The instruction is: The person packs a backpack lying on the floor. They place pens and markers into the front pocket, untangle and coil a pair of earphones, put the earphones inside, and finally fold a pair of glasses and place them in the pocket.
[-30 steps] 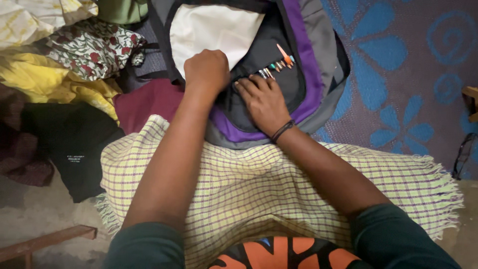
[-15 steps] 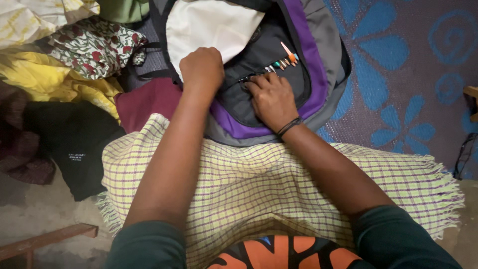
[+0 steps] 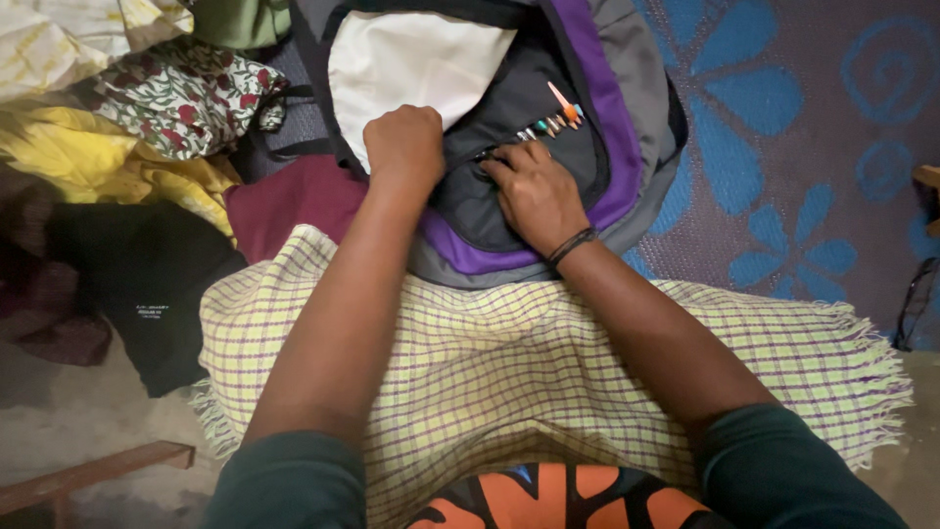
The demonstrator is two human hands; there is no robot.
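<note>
Backpack point(image 3: 587, 108): grey/black with purple trim, flat on the floor just past my lap, long axis running away from me and tilted a bit right. A white cloth point(image 3: 416, 59) shows in its open main mouth. Near edge touches the checked yellow cloth point(image 3: 548, 382) over my legs. Left side crowded: maroon cloth point(image 3: 284, 201), floral fabric point(image 3: 181, 93) and yellow fabric point(image 3: 98, 157) butt right up to it. Right side is open blue patterned mat point(image 3: 783, 127), plenty of room there.

My left hand point(image 3: 403, 145) is fisted shut on the bag's fabric at the edge by the white cloth. My right hand point(image 3: 537, 191) lies on the front pocket, fingers point(image 3: 504, 162) curled and pinching at the pocket's zip line; can't tell exactly what's between them. Pens point(image 3: 556, 118) stick out just beyond my right fingertips, tips pointing up-right.
</note>
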